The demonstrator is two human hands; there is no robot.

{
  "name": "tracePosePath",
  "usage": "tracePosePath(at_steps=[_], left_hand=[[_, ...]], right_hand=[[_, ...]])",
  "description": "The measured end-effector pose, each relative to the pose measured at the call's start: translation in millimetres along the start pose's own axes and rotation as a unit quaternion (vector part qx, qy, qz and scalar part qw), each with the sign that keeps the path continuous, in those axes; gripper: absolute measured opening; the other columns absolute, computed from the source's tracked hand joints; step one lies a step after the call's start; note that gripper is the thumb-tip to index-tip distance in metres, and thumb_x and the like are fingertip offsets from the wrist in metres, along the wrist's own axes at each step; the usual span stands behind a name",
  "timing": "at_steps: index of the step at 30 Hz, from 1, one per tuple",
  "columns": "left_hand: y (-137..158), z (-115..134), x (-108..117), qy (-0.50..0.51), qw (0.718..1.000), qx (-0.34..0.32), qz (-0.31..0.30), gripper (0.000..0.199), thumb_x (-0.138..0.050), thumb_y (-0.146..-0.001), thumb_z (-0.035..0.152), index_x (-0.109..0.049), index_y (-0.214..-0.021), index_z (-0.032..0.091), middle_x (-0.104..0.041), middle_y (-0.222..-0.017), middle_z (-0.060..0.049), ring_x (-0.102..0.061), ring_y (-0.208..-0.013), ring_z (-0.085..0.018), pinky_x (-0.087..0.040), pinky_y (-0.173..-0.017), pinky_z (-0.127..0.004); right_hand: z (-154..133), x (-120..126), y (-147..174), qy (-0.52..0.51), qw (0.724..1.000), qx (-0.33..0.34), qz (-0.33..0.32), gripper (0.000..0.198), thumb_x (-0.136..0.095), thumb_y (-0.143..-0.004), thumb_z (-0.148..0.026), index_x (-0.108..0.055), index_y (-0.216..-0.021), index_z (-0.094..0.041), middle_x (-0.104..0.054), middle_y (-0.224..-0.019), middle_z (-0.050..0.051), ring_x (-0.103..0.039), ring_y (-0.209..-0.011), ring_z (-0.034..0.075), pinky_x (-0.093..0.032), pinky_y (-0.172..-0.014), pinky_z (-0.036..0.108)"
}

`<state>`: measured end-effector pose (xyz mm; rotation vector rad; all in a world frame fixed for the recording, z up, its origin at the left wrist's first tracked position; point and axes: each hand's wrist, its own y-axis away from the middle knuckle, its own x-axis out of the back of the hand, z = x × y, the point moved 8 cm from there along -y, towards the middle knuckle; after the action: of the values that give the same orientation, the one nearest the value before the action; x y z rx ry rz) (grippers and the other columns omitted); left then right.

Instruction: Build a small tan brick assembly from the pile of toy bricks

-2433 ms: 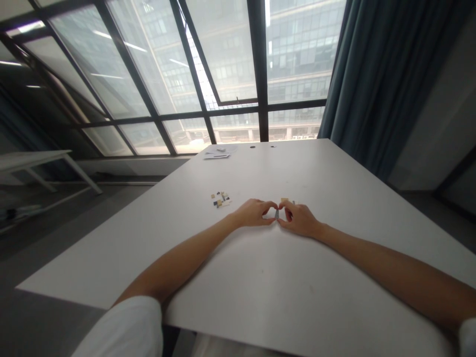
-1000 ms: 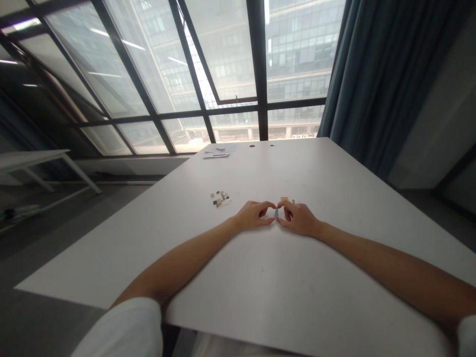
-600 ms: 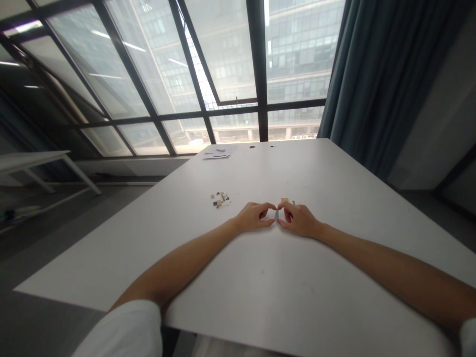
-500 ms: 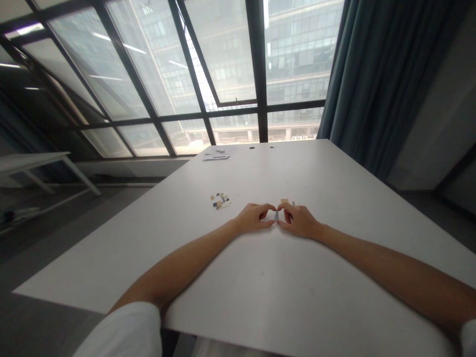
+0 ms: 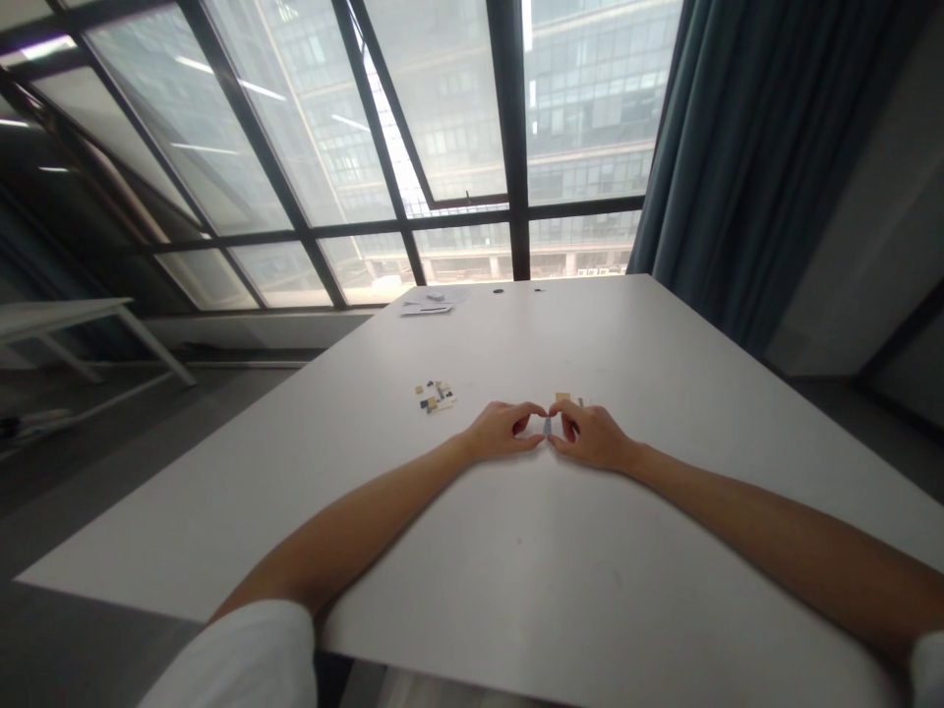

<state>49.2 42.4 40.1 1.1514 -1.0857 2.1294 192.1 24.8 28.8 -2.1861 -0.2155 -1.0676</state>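
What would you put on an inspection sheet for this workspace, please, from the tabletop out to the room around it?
Surface: white tabletop, with a few faint marks toward the near side.
Job's things: small grey piece between the fingertips of both hands; scatter of small tan, dark and pale pieces beyond and left of the left hand; tan piece just beyond the right hand.
Clutter: papers and a dark disc near the far edge.
Hands: left hand and right hand both at the grey piece.
Cables: nothing seen.
Surroundings: windows, one pane tilted open; blue curtain at right; second table at left.
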Motion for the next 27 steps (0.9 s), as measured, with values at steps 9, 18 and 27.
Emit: tracePosePath(at_steps=[9, 18, 27], left_hand=[[-0.4, -0.6, -0.8, 0.000, 1.000, 0.001, -0.010, 0.039, -0.064, -0.083, 0.041, -0.064, -0.117, 0.021, -0.051, -0.061, 0.008, -0.046, -0.053, -0.007, -0.037, -0.060, -0.018], [-0.5, -3.6, 1.1, 0.006, 1.000, 0.009, 0.003, 0.046, -0.063, -0.086, 0.046, -0.060, -0.125, 0.021, -0.049, -0.061, 0.009, -0.045, -0.053, -0.007, -0.036, -0.060, -0.019], [0.2, -7.6, 7.3, -0.003, 0.999, 0.026, 0.048, 0.034, -0.053, -0.092, 0.033, -0.061, -0.122, 0.020, -0.052, -0.062, 0.008, -0.044, -0.053, -0.007, -0.036, -0.061, -0.019]], right_hand=[[-2.2, 1.2, 0.6, -0.006, 1.000, 0.006, -0.009, 0.027, -0.069, -0.079, -0.029, -0.058, -0.103, -0.022, -0.059, -0.060, -0.007, -0.052, -0.051, 0.010, -0.035, -0.056, 0.023], [-1.0, 15.9, -3.8, -0.032, 0.999, 0.001, 0.018, 0.028, -0.068, -0.077, -0.028, -0.056, -0.102, -0.023, -0.058, -0.061, -0.007, -0.049, -0.050, 0.010, -0.037, -0.056, 0.023], [56.7, 105.1, -22.9, -0.094, 0.974, -0.068, 0.195, 0.028, -0.070, -0.077, -0.039, -0.057, -0.093, -0.020, -0.060, -0.071, -0.002, -0.044, -0.054, 0.010, -0.037, -0.050, 0.023]])
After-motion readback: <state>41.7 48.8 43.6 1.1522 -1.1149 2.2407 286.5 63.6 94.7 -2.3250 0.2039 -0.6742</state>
